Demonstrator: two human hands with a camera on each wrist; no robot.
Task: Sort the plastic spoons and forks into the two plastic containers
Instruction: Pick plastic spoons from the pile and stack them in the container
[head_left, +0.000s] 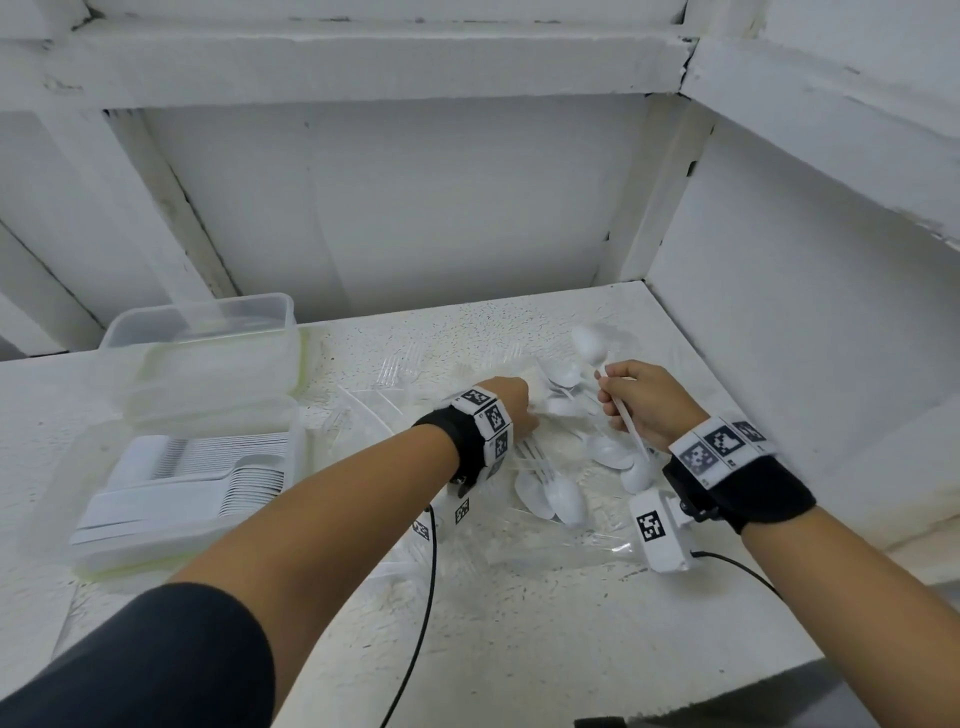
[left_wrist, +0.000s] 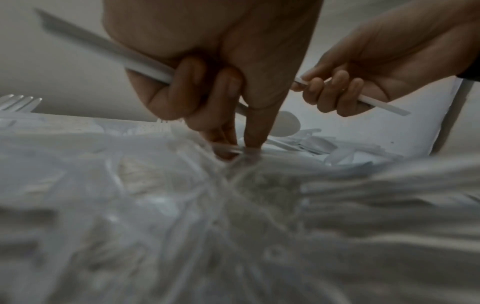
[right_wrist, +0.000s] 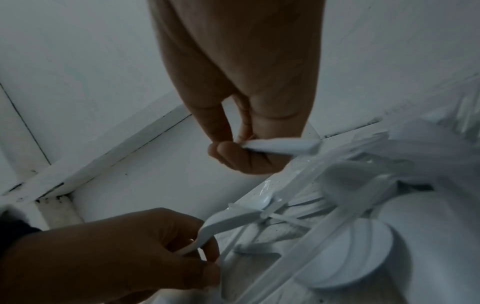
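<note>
Loose white spoons (head_left: 550, 493) and clear forks (head_left: 400, 369) lie heaped on a clear plastic sheet mid-table. My right hand (head_left: 610, 387) grips a white spoon (head_left: 589, 340) by its handle, bowl raised toward the back wall; in the right wrist view, the right hand (right_wrist: 233, 144) pinches that handle (right_wrist: 280, 146). My left hand (head_left: 524, 410) is down in the heap. Its curled fingers hold a white utensil handle (left_wrist: 103, 49), while the thumb and index fingertip (left_wrist: 253, 142) touch clear cutlery. Two clear containers stand at left: the far one (head_left: 208, 353) and the near one (head_left: 52, 519), which holds stacked white cutlery.
White walls close in the table at the back and right. A black cable (head_left: 426, 597) runs from the left wrist toward the front edge. The front table edge (head_left: 779, 670) drops off at lower right. Bare speckled tabletop (head_left: 519, 623) lies in front of the heap.
</note>
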